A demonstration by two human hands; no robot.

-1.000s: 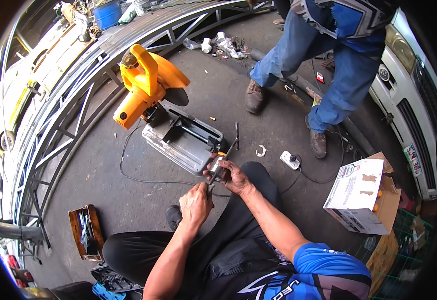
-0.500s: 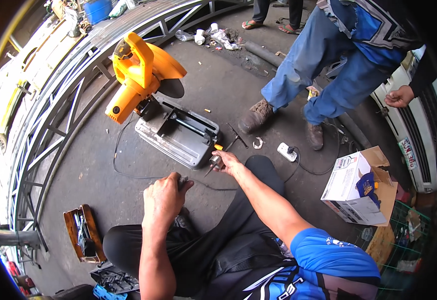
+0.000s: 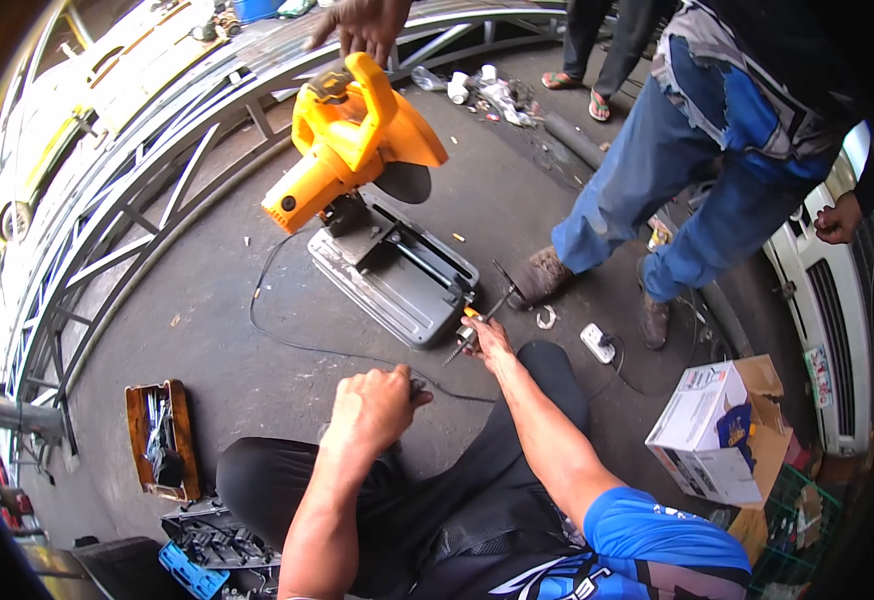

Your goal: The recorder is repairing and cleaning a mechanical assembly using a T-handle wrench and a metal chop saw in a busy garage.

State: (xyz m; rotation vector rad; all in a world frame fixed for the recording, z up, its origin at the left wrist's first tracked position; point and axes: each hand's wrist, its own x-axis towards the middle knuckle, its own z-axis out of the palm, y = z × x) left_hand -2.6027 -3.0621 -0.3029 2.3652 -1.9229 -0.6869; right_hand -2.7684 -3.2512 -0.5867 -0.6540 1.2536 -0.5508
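My right hand (image 3: 489,338) is closed around a grey metal piece (image 3: 467,338) beside the front end of the cut-off saw's base (image 3: 357,290). A thin pointed rod (image 3: 454,354) sticks out on its near side. Beyond the fingers is a T-shaped metal bar (image 3: 511,284); whether it joins the held piece, I cannot tell. My left hand (image 3: 372,408) is closed above my lap, a small dark thing (image 3: 418,388) showing at its fingers. The yellow cut-off saw (image 3: 357,140) stands tilted up, and another person's hand (image 3: 362,25) is just behind its handle.
A person in torn jeans (image 3: 622,170) stands close at the right. On the floor are a white power strip (image 3: 597,343), a black cord (image 3: 327,350), a cardboard box (image 3: 702,430), a wooden tool tray (image 3: 187,440) and a tool case (image 3: 227,540). A metal truss (image 3: 147,215) lies left.
Another person's hand has come in at the top, by the saw's handle. The scene has shifted right and down. My left wrist has turned, hiding more of the dark thing.
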